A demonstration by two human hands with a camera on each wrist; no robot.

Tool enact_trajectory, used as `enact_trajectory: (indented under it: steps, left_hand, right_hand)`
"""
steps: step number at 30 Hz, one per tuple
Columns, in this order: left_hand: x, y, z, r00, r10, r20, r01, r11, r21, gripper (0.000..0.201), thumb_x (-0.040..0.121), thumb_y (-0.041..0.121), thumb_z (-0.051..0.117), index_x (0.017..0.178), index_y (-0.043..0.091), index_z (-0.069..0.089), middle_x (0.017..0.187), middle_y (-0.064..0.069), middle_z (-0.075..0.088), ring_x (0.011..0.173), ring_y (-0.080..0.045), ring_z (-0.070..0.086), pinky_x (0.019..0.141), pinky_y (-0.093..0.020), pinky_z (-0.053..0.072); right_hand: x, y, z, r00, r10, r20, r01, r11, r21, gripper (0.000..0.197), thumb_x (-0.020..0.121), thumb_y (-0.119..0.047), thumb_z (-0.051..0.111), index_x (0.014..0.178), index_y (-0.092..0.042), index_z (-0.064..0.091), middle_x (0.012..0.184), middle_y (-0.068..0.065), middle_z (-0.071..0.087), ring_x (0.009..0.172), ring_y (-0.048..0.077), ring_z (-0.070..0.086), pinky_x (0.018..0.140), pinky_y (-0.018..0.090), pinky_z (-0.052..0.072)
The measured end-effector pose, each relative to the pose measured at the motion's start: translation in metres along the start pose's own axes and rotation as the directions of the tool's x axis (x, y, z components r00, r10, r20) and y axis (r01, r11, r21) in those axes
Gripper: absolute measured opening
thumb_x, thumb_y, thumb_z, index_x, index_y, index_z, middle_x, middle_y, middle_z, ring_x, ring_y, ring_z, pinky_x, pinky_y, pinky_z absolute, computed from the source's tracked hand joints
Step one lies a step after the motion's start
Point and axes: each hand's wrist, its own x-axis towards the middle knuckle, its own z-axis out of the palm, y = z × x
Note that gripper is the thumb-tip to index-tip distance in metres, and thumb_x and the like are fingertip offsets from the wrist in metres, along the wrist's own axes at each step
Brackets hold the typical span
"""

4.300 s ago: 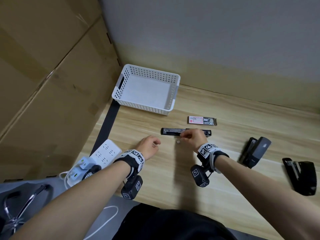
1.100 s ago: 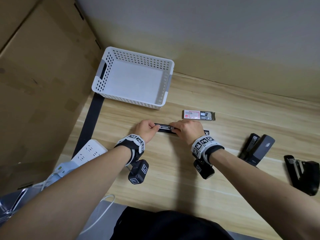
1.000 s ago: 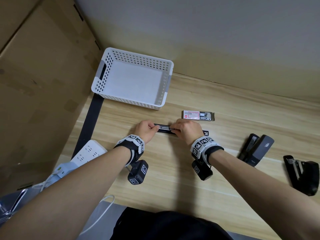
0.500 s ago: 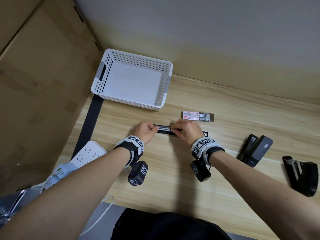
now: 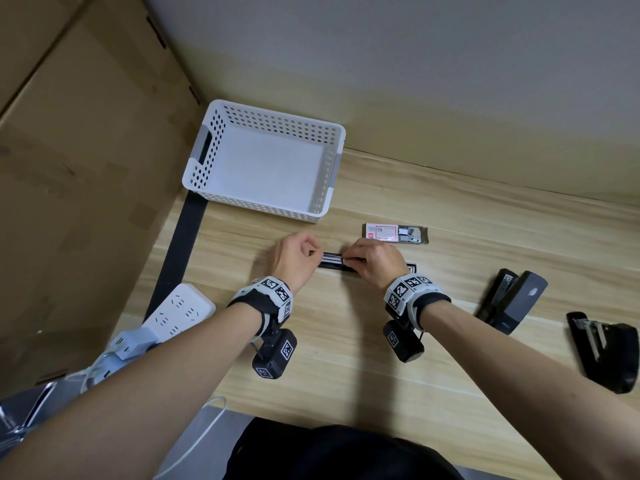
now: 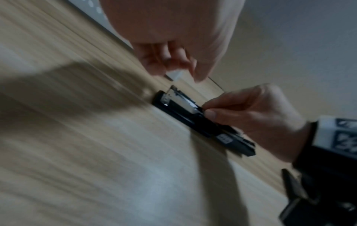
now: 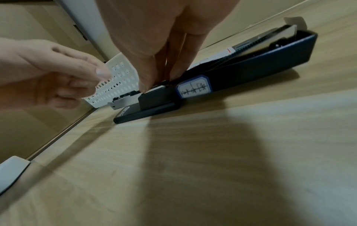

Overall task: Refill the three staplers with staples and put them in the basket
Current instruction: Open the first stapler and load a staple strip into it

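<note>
A black stapler (image 5: 332,262) lies opened flat on the wooden table, its magazine facing up. My right hand (image 5: 349,259) pinches the right end of a silver staple strip (image 6: 184,104) that sits in the magazine. The right fingers (image 7: 154,82) press down just left of the stapler's label. My left hand (image 5: 313,252) hovers at the stapler's left end with loosely curled fingers (image 7: 92,76) and holds nothing. Behind the stapler lies an open staple box (image 5: 394,233). The white perforated basket (image 5: 259,204) stands at the back left with nothing in it.
A grey stapler (image 5: 512,299) and a black stapler (image 5: 602,351) lie open on the table at the right. A white power strip (image 5: 176,310) sits at the table's left edge. Cardboard boxes (image 5: 69,168) stand along the left and a wall runs behind.
My left hand came from the table up to the stapler's left end, and my right hand settled on the magazine. Over the last second both hands stay almost still.
</note>
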Motion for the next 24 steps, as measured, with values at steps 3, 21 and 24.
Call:
enact_trajectory:
  steps: [3, 21, 24]
  left_hand:
    - [-0.002, 0.01, 0.01, 0.987, -0.057, 0.149, 0.07, 0.994, -0.084, 0.009, 0.079, 0.025, 0.074, 0.071, 0.028, 0.074, 0.047, 0.018, 0.056, 0.049, -0.004, 0.05, 0.053, -0.021, 0.043]
    - [-0.004, 0.024, 0.046, 0.84, -0.468, 0.277, 0.542, 0.753, -0.372, 0.015, 0.071, 0.024, 0.084, 0.083, 0.015, 0.08, 0.053, -0.001, 0.048, 0.043, -0.015, 0.031, 0.039, -0.02, 0.021]
    - [-0.005, 0.025, 0.051, 0.824, -0.499, 0.269, 0.567, 0.715, -0.409, 0.008, 0.07, 0.02, 0.085, 0.072, 0.017, 0.078, 0.053, -0.002, 0.047, 0.043, -0.014, 0.03, 0.041, -0.021, 0.019]
  right_hand:
    - [-0.001, 0.003, 0.002, 0.999, 0.022, -0.043, -0.021, 1.0, 0.02, 0.012, 0.085, -0.03, 0.071, 0.096, -0.026, 0.076, 0.098, -0.01, 0.069, 0.096, 0.019, 0.057, 0.069, 0.032, 0.049]
    - [0.001, 0.023, 0.014, 0.988, 0.135, -0.077, -0.101, 0.934, 0.342, 0.018, 0.071, -0.029, 0.084, 0.088, -0.028, 0.078, 0.091, -0.015, 0.065, 0.098, 0.016, 0.043, 0.085, 0.026, 0.033]
    - [0.002, 0.024, 0.014, 0.989, 0.134, -0.058, -0.106, 0.93, 0.353, 0.017, 0.071, -0.031, 0.083, 0.087, -0.028, 0.078, 0.092, -0.016, 0.065, 0.098, 0.017, 0.043, 0.086, 0.029, 0.036]
